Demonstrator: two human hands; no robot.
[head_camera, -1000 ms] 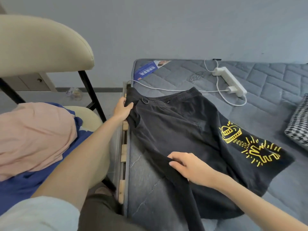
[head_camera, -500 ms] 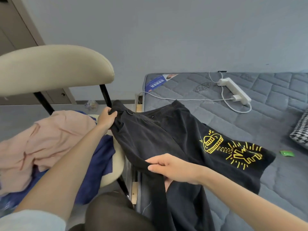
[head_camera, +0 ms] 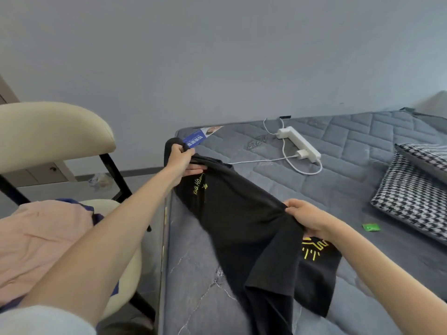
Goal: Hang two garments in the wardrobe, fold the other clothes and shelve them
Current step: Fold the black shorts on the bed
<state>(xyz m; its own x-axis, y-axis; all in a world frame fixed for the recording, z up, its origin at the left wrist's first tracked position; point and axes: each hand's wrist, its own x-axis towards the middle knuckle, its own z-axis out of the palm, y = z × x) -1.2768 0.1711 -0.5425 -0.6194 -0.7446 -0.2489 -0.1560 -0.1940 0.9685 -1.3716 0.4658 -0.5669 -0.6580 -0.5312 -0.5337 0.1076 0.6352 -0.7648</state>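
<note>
Over the near edge of the bare mattress, a pair of black shorts with yellow print is stretched between both hands, partly lifted and partly trailing on the quilted surface. The shorts look doubled over lengthwise, so the fold seems begun but not finished: the lower end hangs loose and uneven. On the cream chair to the left, a pink garment lies crumpled over a blue garment, both unfolded, so by my reading most of the job remains. No wardrobe, hanger or shelf shows, so whether anything is hung cannot be told. The left hand is held out at the far end, arm nearly straight, fingers curled tight round a bunched end of the shorts, probably the waistband. The right hand sits nearer and lower, knuckles up, fingers closed in a pinch on the gathered cloth near the middle, pulling it taut against the left. A white power strip and a houndstooth pillow lie well apart from the shorts.
</note>
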